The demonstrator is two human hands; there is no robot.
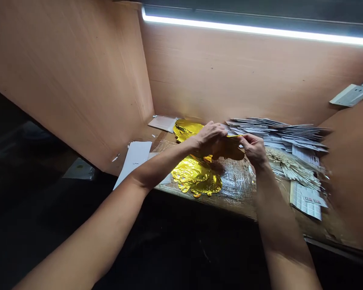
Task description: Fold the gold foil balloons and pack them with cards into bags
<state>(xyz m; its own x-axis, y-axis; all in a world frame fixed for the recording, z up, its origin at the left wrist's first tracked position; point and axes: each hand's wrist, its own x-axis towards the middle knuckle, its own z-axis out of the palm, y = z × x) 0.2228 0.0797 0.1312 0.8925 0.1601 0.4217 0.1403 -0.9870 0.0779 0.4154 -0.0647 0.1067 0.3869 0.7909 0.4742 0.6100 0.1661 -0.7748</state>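
Observation:
A flat gold foil balloon [230, 151] hangs between my two hands over the middle of the table. My left hand [211, 135] is closed on its upper left edge, the fingertips partly hidden. At the upper right corner my right hand [254, 148] pinches the foil between thumb and fingers. Below my left wrist lies a pile of shiny gold foil balloons [196, 177] with scalloped edges. More gold foil [189, 128] rests behind my left hand, near the back wall.
Stacks of thin flat packets [278, 131] fill the table's back right, with a fanned cream bundle [290, 163] before them. A printed paper sheet [308, 201] lies near the front right. White sheets [137, 159] are at the left. Wooden panels [245, 76] enclose the back and sides under a tube light [260, 31].

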